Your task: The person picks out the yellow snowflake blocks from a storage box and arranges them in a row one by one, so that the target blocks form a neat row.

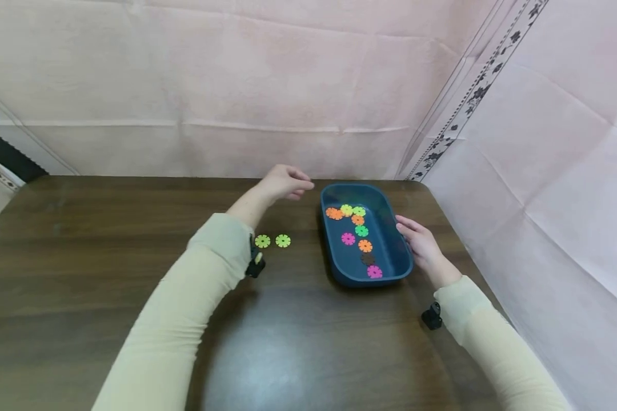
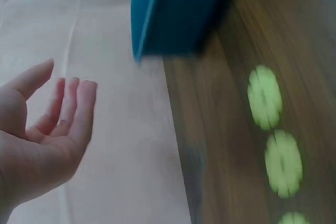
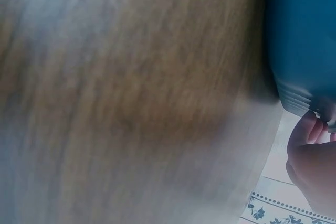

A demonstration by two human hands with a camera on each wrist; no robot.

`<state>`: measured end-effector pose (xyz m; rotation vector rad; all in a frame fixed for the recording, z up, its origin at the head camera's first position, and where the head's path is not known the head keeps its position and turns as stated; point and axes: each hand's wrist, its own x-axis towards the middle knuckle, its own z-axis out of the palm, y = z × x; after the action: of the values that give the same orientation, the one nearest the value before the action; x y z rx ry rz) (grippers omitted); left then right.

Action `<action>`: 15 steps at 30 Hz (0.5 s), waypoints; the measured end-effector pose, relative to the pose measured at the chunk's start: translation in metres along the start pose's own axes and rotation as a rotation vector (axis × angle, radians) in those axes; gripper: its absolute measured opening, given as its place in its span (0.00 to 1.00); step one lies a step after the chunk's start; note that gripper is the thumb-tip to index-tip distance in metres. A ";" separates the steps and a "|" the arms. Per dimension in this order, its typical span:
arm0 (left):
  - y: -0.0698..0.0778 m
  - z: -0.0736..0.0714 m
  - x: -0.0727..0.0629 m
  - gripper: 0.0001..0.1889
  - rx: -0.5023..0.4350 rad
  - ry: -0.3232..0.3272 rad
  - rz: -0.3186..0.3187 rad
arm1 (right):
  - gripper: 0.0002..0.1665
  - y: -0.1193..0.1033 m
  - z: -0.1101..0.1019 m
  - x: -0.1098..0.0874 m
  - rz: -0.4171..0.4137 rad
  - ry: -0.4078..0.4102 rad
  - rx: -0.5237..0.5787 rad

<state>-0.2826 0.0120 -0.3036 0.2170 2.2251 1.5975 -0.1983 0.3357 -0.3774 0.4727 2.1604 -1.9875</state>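
Note:
My left hand [image 1: 286,182] is raised over the table's far side, left of a blue plastic bin [image 1: 339,278]. In the left wrist view its fingers [image 2: 86,108] are loosely bent, thumb apart, with nothing between them. My right hand [image 1: 420,242] grips the bin's right rim; the right wrist view shows the fingertips at its edge. Inside the bin lie several notched discs: orange [image 1: 365,246], pink [image 1: 348,238], green [image 1: 361,230], brown [image 1: 368,259] and yellow. Two yellow-green notched discs, one left [image 1: 263,241] and one right [image 1: 283,241], lie flat beside my left wrist.
The brown wooden table [image 1: 108,285] stretches away to the left of the bin. Pale pink cloth [image 1: 236,85] hangs behind the table's far edge, and another cloth [image 1: 560,171] hangs along the right side. Each wrist wears a small black camera [image 1: 256,265].

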 end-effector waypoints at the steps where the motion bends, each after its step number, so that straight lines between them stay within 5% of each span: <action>1: 0.003 0.009 0.004 0.20 -0.018 -0.002 0.016 | 0.33 0.000 0.000 0.000 0.002 0.000 0.001; 7: 0.013 0.055 0.026 0.20 -0.073 -0.024 0.079 | 0.32 0.001 0.001 0.001 0.032 0.023 -0.019; 15: 0.009 0.089 0.041 0.20 -0.069 -0.023 0.048 | 0.32 0.001 -0.003 -0.001 0.032 0.023 -0.023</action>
<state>-0.2852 0.1069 -0.3290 0.2700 2.1580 1.6856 -0.1965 0.3387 -0.3777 0.5257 2.1730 -1.9477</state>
